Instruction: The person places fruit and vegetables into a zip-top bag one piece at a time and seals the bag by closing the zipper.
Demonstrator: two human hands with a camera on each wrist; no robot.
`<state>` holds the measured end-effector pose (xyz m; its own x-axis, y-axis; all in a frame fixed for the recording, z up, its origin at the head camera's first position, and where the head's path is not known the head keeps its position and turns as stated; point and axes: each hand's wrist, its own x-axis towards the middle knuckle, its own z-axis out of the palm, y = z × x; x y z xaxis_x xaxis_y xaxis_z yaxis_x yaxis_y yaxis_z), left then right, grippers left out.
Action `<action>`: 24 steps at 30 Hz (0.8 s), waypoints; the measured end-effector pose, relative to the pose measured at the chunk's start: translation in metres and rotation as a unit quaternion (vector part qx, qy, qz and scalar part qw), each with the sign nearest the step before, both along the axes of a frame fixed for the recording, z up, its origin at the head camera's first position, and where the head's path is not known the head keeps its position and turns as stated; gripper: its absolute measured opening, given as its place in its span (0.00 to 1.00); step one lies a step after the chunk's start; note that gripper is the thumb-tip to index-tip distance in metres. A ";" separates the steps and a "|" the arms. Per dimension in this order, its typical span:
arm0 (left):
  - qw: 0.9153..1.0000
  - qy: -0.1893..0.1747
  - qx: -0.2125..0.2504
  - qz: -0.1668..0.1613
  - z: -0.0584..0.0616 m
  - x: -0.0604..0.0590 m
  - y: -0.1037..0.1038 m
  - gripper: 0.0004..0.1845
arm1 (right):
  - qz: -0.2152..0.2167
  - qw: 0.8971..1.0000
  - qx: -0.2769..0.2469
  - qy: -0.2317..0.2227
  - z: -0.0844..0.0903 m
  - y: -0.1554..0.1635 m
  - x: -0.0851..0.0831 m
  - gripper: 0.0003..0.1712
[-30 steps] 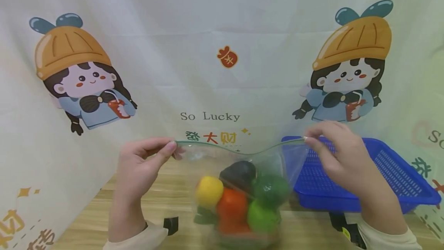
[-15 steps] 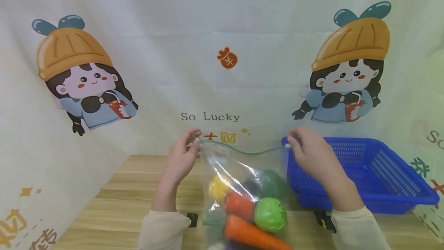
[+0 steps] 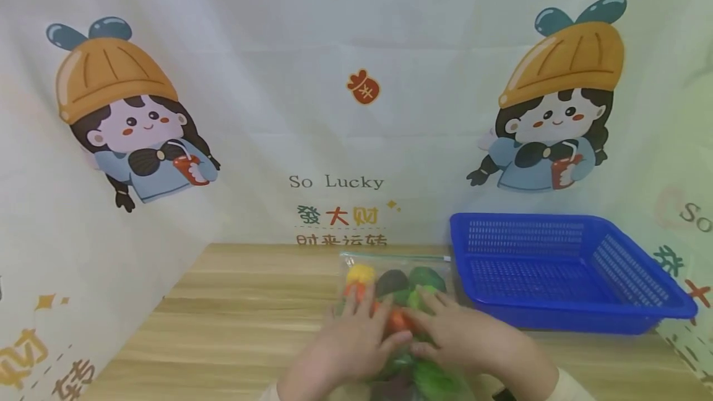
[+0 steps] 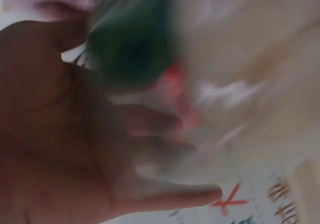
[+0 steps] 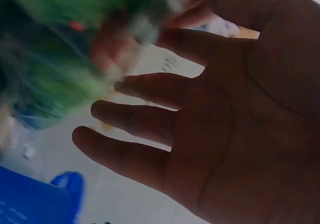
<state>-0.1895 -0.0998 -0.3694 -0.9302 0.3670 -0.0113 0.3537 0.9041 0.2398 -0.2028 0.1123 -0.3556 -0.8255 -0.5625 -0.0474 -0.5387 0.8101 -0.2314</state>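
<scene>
Lowered since a second ago: clear plastic zip bag of toy vegetables [image 3: 395,283] on wooden table [image 3: 234,314] | left hand [image 3: 348,342], right hand [image 3: 465,339] flat atop, fingers straight, gripping nothing | step: pressing flat | next: gentle, even pressure.

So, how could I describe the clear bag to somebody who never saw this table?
Look at the wooden table and find the blue basket. Just to its left lies a clear zip bag, with both hands on it. Only it is see-through, showing yellow, orange and green toy produce.
</scene>
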 end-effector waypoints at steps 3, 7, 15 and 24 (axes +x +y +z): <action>0.999 -0.030 -0.013 -0.008 -0.025 0.003 0.006 0.51 | -0.018 0.998 0.032 -0.049 -0.019 -0.002 -0.001 0.37; 0.999 0.000 0.032 -0.019 -0.043 -0.014 0.005 0.52 | -0.026 0.999 0.022 -0.042 -0.033 -0.001 -0.010 0.36; 0.999 0.040 0.010 0.003 -0.058 -0.047 0.019 0.49 | -0.068 0.997 0.019 0.033 -0.052 -0.006 -0.021 0.36; 0.998 -0.052 -0.022 0.007 -0.051 -0.031 0.023 0.54 | -0.049 0.996 0.068 0.004 -0.053 -0.002 -0.014 0.38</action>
